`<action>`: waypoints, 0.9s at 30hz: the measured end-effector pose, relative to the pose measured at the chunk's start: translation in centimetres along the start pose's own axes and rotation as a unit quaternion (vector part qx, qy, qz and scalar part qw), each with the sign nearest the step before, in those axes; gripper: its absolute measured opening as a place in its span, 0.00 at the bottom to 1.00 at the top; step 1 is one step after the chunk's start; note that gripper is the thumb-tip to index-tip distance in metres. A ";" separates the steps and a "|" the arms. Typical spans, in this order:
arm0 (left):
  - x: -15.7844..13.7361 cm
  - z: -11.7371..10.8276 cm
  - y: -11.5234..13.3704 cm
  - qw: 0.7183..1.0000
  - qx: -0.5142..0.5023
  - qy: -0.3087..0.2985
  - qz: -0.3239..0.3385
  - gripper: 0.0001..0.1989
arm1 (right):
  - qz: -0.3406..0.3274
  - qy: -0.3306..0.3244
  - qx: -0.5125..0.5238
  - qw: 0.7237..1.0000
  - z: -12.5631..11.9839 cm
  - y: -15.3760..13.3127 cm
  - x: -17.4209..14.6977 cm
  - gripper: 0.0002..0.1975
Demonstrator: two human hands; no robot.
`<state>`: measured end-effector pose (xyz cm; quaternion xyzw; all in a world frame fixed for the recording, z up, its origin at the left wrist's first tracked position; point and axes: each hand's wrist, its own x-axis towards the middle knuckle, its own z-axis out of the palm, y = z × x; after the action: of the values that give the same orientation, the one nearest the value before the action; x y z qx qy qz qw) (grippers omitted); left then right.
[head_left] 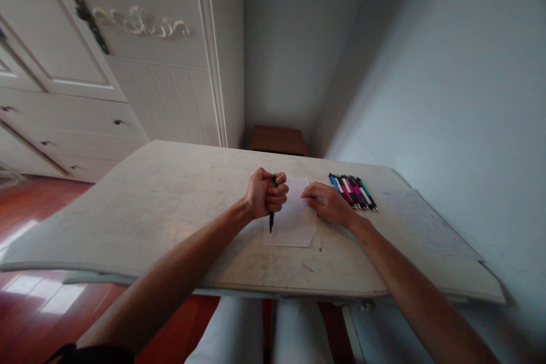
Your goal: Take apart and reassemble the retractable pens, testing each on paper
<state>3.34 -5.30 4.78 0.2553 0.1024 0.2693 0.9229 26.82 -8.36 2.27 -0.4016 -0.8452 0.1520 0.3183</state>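
Note:
My left hand [265, 194] is closed in a fist around a dark pen [271, 222], which stands nearly upright with its pointed end down over the paper. A bit of green shows near the pen's top. Whether the tip touches the sheet I cannot tell. Under it lies a white sheet of paper [294, 233] with a torn-looking right edge. My right hand [326, 203] rests on the sheet's right side, fingers stretched out and holding nothing. Just beyond that hand, a row of several coloured pens [353, 192] lies side by side.
The white table [170, 205] has worn marks and small dark specks near its front. A larger written sheet [430, 222] lies at the right by the wall [469, 96]. A white cabinet [162, 85] stands at the left, and a brown wooden piece [278, 139] is behind the table.

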 end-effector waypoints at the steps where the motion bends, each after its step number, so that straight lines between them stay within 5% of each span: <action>1: 0.0 0.0 0.0 1.000 0.002 -0.001 0.000 0.04 | 0.000 -0.001 0.000 1.000 0.0 0.0 0.0 0.07; 27: 0.1 -0.1 -0.1 1.000 0.022 -0.003 0.015 0.05 | 0.000 -0.005 0.003 1.000 0.0 0.0 0.0 0.07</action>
<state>3.40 -5.30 4.67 0.2781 0.1014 0.2798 0.9133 26.84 -8.37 2.20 -0.3997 -0.8467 0.1562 0.3147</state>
